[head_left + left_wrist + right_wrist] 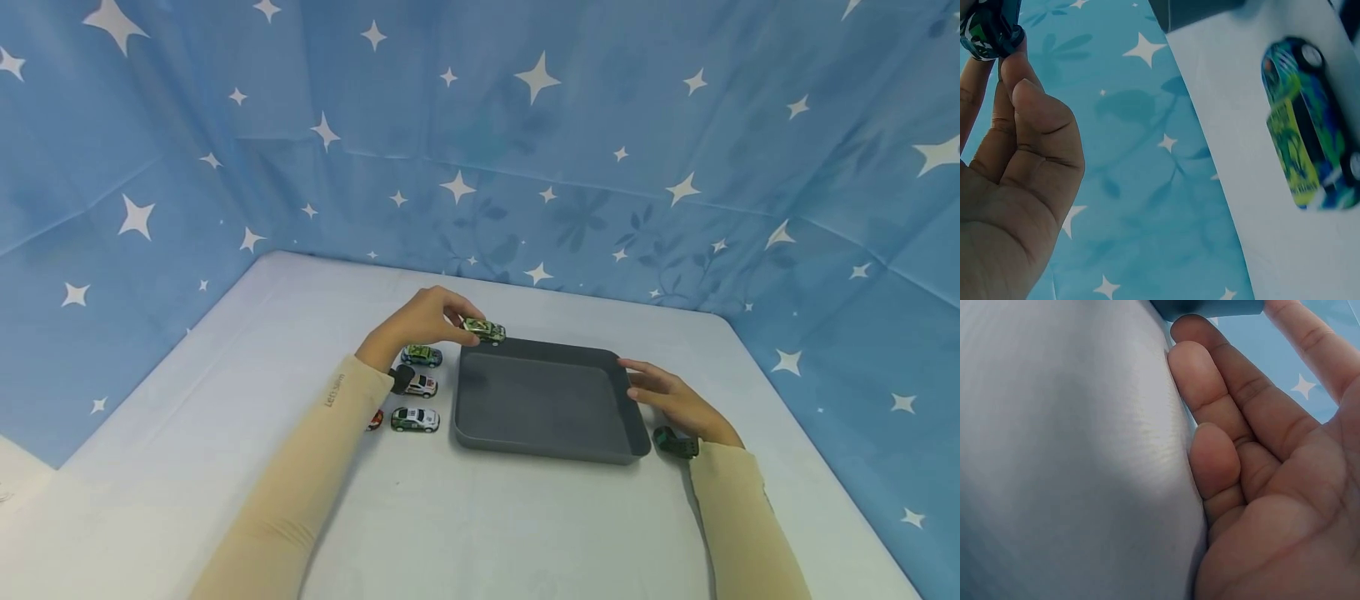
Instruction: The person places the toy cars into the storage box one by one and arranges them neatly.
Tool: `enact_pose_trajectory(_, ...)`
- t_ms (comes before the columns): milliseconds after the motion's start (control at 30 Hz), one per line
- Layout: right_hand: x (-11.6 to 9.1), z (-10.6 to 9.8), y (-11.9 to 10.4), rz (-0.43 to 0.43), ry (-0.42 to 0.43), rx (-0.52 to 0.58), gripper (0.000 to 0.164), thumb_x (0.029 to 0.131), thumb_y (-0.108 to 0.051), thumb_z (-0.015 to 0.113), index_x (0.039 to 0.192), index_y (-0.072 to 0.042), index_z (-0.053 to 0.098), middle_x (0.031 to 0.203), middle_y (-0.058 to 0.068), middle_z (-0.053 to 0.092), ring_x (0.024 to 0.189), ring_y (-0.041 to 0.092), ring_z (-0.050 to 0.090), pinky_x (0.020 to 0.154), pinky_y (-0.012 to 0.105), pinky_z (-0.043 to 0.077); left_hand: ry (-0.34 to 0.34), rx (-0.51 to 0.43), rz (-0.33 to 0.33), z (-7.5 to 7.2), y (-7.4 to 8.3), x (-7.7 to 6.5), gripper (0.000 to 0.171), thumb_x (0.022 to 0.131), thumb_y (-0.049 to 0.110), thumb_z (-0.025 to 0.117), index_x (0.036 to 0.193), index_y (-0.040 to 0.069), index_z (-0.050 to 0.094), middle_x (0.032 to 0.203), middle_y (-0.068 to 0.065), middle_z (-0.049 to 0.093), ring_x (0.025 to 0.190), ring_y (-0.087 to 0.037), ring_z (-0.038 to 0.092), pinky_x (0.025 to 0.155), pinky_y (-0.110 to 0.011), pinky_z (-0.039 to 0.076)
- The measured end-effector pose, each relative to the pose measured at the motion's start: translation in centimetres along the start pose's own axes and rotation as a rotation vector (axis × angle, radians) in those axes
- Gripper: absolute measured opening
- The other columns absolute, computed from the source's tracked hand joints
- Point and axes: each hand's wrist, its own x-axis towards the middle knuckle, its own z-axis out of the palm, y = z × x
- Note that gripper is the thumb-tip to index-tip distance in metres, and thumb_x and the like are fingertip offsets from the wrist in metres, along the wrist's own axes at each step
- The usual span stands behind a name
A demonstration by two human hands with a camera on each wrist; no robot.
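My left hand (427, 319) pinches a green camouflage toy car (487, 331) between thumb and fingers, at the far left corner of the grey tray (540, 404). In the left wrist view, only one end of that held car (988, 31) shows at the top left. The tray holds nothing. At its right side, my right hand (678, 402) touches the rim with fingertips, fingers relaxed. The right wrist view shows these fingers (1210, 381) loosely bent beside the white table surface, near a tray corner (1222, 307).
Left of the tray stand a green-and-blue toy car (422, 356), a white-and-orange one (424, 386), and a white-and-green one (415, 419). A red car (375, 420) is partly hidden by the left sleeve (300, 492). A blue starry curtain (480, 150) borders the white table (525, 525).
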Motion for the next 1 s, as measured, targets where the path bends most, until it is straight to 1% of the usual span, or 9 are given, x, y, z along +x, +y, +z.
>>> enact_pose_trajectory(233, -0.1, 0.0, -0.3, 0.000, -0.006, -0.008, 0.069, 0.110, -0.021, 0.065, 0.167, 0.000, 0.033, 0.174, 0.030, 0.022, 0.157, 0.058, 0.021, 0.121, 0.081, 0.017, -0.014, -0.003, -0.011, 0.6, 0.8, 0.7, 0.039, 0.093, 0.015, 0.087, 0.130, 0.008, 0.079, 0.130, -0.007, 0.076, 0.108, -0.022, 0.072, 0.094, -0.043, 0.060)
enact_pose_trajectory(433, -0.1, -0.1, -0.2, 0.008, -0.011, -0.001, 0.069, 0.110, -0.019, 0.064, 0.168, -0.001, 0.032, 0.174, 0.031, 0.021, 0.157, 0.059, 0.020, 0.120, 0.082, 0.015, -0.030, -0.027, -0.033, 1.4, 1.1, 1.6, 0.038, 0.093, 0.014, 0.087, 0.129, 0.007, 0.079, 0.125, -0.007, 0.078, 0.106, -0.021, 0.075, 0.097, -0.042, 0.060)
enact_pose_trajectory(633, -0.2, -0.1, -0.2, -0.002, -0.018, 0.010, 0.069, 0.109, -0.017, 0.064, 0.168, 0.000, 0.032, 0.174, 0.031, 0.021, 0.157, 0.059, 0.021, 0.119, 0.083, 0.015, -0.013, -0.047, -0.055, 2.0, 1.7, 2.4, 0.038, 0.093, 0.014, 0.087, 0.129, 0.009, 0.080, 0.125, -0.006, 0.078, 0.109, -0.021, 0.074, 0.098, -0.043, 0.059)
enact_pose_trajectory(833, -0.2, -0.2, -0.2, 0.002, -0.021, 0.010, 0.069, 0.109, -0.017, 0.064, 0.168, 0.000, 0.032, 0.174, 0.031, 0.021, 0.157, 0.060, 0.020, 0.120, 0.083, 0.016, -0.002, -0.086, -0.053, 2.7, 2.5, 3.3, 0.039, 0.092, 0.012, 0.088, 0.129, 0.008, 0.080, 0.125, -0.007, 0.078, 0.112, -0.024, 0.073, 0.098, -0.041, 0.059)
enact_pose_trajectory(1000, -0.1, -0.2, -0.3, 0.016, -0.022, 0.019, 0.070, 0.109, -0.017, 0.064, 0.168, 0.000, 0.031, 0.175, 0.031, 0.019, 0.158, 0.060, 0.018, 0.119, 0.083, 0.015, -0.003, -0.108, -0.057, 3.5, 2.8, 4.1, 0.039, 0.091, 0.013, 0.088, 0.130, 0.009, 0.080, 0.127, -0.006, 0.078, 0.115, -0.023, 0.073, 0.098, -0.039, 0.059)
